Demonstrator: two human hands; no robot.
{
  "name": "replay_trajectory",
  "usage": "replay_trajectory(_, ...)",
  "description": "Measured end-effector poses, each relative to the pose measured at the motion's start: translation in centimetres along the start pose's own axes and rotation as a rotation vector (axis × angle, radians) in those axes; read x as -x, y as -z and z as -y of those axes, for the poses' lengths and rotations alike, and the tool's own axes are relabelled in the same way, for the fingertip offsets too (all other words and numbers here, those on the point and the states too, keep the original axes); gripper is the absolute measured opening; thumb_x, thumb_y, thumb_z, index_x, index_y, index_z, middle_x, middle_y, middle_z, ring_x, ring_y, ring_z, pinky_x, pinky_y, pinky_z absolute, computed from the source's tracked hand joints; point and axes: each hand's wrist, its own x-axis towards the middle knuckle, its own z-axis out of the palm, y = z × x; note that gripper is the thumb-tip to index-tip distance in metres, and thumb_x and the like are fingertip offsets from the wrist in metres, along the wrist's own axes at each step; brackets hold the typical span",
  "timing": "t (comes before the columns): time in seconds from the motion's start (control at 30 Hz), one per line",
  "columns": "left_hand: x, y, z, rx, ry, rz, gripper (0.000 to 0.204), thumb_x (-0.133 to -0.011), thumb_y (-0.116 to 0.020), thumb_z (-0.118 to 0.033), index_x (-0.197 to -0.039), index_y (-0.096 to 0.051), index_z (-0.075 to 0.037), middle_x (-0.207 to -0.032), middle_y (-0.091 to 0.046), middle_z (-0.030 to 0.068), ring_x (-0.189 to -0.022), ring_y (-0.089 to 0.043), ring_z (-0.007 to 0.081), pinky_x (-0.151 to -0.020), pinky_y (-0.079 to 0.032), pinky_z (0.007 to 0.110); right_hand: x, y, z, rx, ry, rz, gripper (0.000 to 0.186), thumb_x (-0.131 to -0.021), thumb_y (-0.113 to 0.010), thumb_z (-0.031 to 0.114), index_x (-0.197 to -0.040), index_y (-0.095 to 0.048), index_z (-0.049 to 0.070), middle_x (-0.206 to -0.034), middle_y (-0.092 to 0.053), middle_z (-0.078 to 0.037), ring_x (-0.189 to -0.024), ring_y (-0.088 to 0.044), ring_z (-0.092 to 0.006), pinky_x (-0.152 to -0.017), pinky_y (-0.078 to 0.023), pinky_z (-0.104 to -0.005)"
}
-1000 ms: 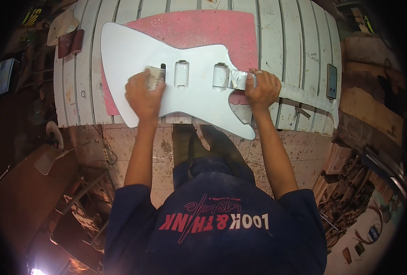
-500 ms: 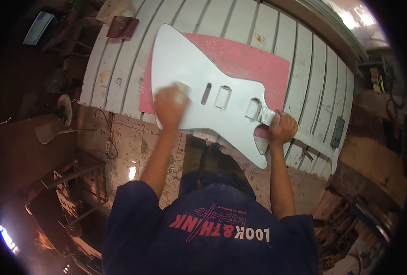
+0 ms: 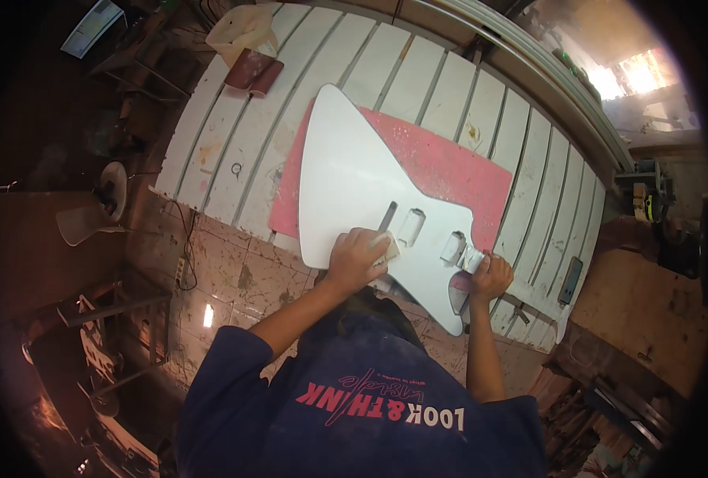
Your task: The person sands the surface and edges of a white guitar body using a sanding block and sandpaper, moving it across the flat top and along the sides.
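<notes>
A white electric guitar body (image 3: 346, 175) with angular, pointed ends lies flat over a pink board (image 3: 449, 163). Two rectangular cavities and a narrow slot are cut into its face. My left hand (image 3: 356, 261) is closed around a small pale sanding block (image 3: 389, 250), pressed on the body's near edge beside the slot. At the body's right end, my right hand (image 3: 494, 275) grips the neck stub (image 3: 471, 259), which looks wrapped in something whitish; the fingers hide part of it.
The board rests on a white slatted table (image 3: 234, 139). Reddish-brown sandpaper rolls (image 3: 254, 73) and a pale bag (image 3: 241, 33) sit at its far left. A phone (image 3: 571, 280) lies near the right edge. On the left stands a fan (image 3: 113, 191).
My left hand has slid the sanding block rightward and nearer to me, from the body's wide left part to its near edge. My right hand keeps its grip. The whole view has shifted.
</notes>
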Motion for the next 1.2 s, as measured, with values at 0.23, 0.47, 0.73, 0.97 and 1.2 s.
replay_trajectory(0.23, -12.7, 6.2, 11.2, -0.135, 0.167, -0.313, 0.041, -0.072, -0.086, -0.028, -0.108, -0.073, -0.014, -0.103, -0.067, 0.0083, -0.099, -0.063, 0.0328, -0.084, -0.049, 0.049, -0.4, 0.8, 1.3, -0.008, -0.008, 0.059, 0.037, -0.104, -0.050, 0.032, -0.097, -0.073, 0.004, -0.092, -0.070, -0.013, -0.090, -0.064, -0.0358, -0.091, -0.045, -0.0504)
replay_trajectory(0.47, -12.1, 3.7, 9.0, 0.065, -0.208, 0.068, 0.058, -0.067, -0.089, -0.030, -0.122, -0.075, -0.019, -0.109, -0.068, 0.0059, -0.106, -0.062, 0.0303, -0.091, -0.047, 0.050, -0.1, 0.5, 0.0, 0.024, -0.023, 0.077, 0.034, -0.103, -0.051, 0.032, -0.098, -0.073, 0.006, -0.092, -0.068, -0.014, -0.093, -0.063, -0.0363, -0.093, -0.044, -0.0505)
replay_trajectory(0.73, -15.9, 2.7, 13.7, 0.046, -0.183, -0.090, 0.036, -0.076, -0.084, -0.036, -0.104, -0.075, -0.016, -0.104, -0.070, 0.0092, -0.106, -0.064, 0.0322, -0.091, -0.049, 0.050, -0.7, 0.1, 1.6, -0.012, -0.045, 0.119, 0.036, -0.101, -0.050, 0.035, -0.092, -0.070, 0.008, -0.087, -0.065, -0.013, -0.090, -0.061, -0.0363, -0.092, -0.042, -0.0507)
replay_trajectory(0.97, -25.5, 8.1, 17.6, -0.138, 0.065, -0.246, 0.036, -0.078, -0.086, -0.033, -0.107, -0.074, -0.015, -0.110, -0.071, 0.0086, -0.105, -0.064, 0.0324, -0.087, -0.050, 0.049, -0.8, 1.7, 1.0, 0.003, -0.046, 0.168, 0.042, -0.104, -0.048, 0.039, -0.095, -0.070, 0.004, -0.092, -0.067, -0.015, -0.096, -0.062, -0.0378, -0.096, -0.042, -0.0511)
replay_trajectory(1.2, -12.9, 3.1, 7.6, 0.143, -0.345, 0.101, 0.035, -0.077, -0.082, -0.030, -0.109, -0.074, -0.018, -0.108, -0.069, 0.0086, -0.107, -0.063, 0.0319, -0.092, -0.048, 0.048, -3.1, 0.9, 3.9, -0.224, -0.139, -0.055, 0.036, -0.107, -0.049, 0.028, -0.101, -0.071, 0.002, -0.104, -0.070, -0.016, -0.103, -0.062, -0.0376, -0.098, -0.043, -0.0498)
